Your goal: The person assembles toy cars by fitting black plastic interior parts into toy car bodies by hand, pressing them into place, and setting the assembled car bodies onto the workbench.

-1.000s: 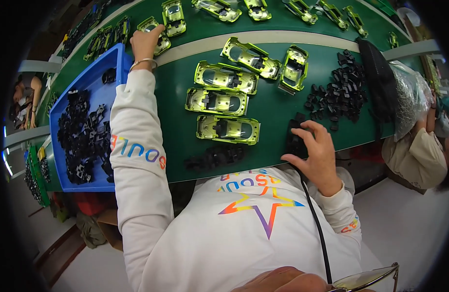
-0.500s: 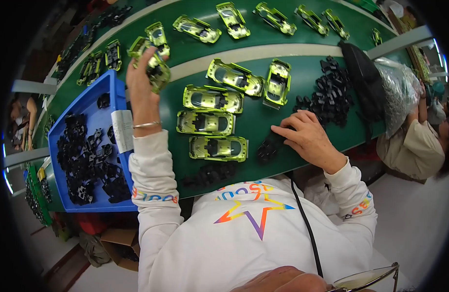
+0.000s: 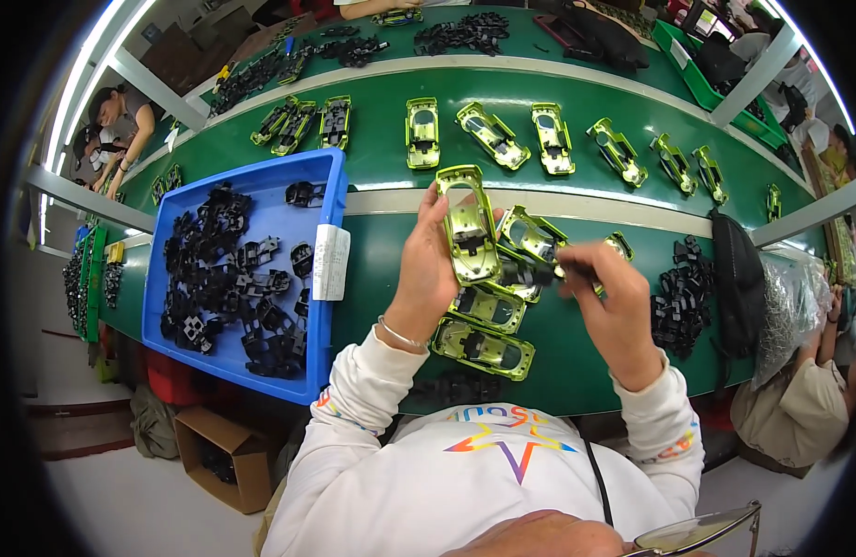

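My left hand [image 3: 426, 258] is closed around a shiny green toy car body shell [image 3: 468, 223], raised above the table with its hollow inner side showing. Just right of it, my right hand [image 3: 616, 302] is bent with thumb and fingers pinched together. A small black plastic part [image 3: 532, 273], smeared by motion, sticks out from those fingertips toward the held shell. Beneath and behind both hands lie more green shells, among them one shell [image 3: 484, 349] nearest me and another shell [image 3: 532, 232] farther off. My right hand partly hides a further shell [image 3: 619, 243].
On the left stands a blue bin [image 3: 338, 190] of black plastic parts. A black parts pile [image 3: 683, 302] lies right, beside a black bag [image 3: 736, 278] and a clear plastic bag [image 3: 788, 302]. Green shells line the far strip [image 3: 382, 139]. Other people sit nearby.
My left hand has brought a shell from the far left to in front of me. My right hand has lifted off the table, with a black part at its fingertips. The view has tilted up.
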`<state>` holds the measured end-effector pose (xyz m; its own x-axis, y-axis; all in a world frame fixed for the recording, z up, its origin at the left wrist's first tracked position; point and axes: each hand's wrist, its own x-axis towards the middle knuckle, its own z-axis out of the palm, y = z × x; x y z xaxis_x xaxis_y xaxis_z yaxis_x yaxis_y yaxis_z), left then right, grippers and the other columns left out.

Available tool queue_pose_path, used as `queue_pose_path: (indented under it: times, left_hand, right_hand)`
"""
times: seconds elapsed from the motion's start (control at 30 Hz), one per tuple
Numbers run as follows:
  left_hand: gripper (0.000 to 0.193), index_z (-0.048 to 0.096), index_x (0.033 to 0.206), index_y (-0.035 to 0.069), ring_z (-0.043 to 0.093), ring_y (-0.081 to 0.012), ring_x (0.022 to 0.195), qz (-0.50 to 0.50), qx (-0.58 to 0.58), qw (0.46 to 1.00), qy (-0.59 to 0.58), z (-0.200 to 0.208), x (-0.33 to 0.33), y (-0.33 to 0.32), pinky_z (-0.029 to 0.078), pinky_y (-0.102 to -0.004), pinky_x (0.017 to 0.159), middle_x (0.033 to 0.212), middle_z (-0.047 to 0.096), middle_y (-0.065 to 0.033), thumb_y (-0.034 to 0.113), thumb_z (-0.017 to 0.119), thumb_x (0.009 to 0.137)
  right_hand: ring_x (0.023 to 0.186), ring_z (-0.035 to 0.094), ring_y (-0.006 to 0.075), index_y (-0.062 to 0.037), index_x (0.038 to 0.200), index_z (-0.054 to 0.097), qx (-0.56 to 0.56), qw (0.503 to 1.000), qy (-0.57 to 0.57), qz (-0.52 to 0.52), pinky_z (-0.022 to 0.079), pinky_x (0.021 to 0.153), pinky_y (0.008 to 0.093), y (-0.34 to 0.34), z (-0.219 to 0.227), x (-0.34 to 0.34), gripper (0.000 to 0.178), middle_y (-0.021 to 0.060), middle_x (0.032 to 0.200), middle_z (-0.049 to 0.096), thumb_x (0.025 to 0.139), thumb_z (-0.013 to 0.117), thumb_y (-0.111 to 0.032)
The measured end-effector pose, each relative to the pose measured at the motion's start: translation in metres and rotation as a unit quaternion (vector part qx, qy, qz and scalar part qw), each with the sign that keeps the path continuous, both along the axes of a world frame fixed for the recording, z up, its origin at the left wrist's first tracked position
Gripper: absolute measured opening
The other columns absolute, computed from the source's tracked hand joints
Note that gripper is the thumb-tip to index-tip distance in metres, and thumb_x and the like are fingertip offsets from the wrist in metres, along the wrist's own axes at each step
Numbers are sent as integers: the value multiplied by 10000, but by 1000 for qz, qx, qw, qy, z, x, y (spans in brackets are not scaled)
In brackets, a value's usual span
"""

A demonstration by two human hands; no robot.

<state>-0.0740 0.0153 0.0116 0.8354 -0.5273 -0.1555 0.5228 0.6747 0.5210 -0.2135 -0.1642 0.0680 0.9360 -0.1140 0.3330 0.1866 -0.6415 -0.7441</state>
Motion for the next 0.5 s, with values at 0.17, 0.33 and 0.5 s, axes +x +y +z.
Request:
queue_pose_path:
  times: [0.17, 0.33, 0.5]
  left_hand:
    - [359, 392, 1400, 73, 641, -191, 1059, 27, 6, 999, -24, 2, -15, -12, 538, -367, 916, 1214, 600, -84, 216, 427, 1073]
    - [313, 446, 1345, 51, 646, -241, 1100, 33, 43, 997, -48, -6, -15, -4, 526, -384, 966, 1193, 634, -134, 206, 429, 1074]
    - [353, 405, 1368, 50, 646, -272, 1107, 22, 62, 996, -62, -7, -17, -1, 533, -413, 963, 1192, 627, -166, 263, 392, 1087]
  right_hand:
    - [998, 620, 353, 5, 1372, 506, -170, 984, -49, -18, 525, 814, 405, 39, -9, 50, 560, 192, 1188, 542, 829, 563, 128]
    - [946, 634, 349, 25, 1366, 499, -193, 979, -19, 64, 537, 792, 409, 39, -12, 43, 552, 192, 1163, 565, 835, 651, 40]
    - [884, 648, 293, -42, 1339, 558, -178, 982, -2, 70, 545, 732, 387, 43, -2, 42, 550, 140, 1063, 601, 820, 738, -59]
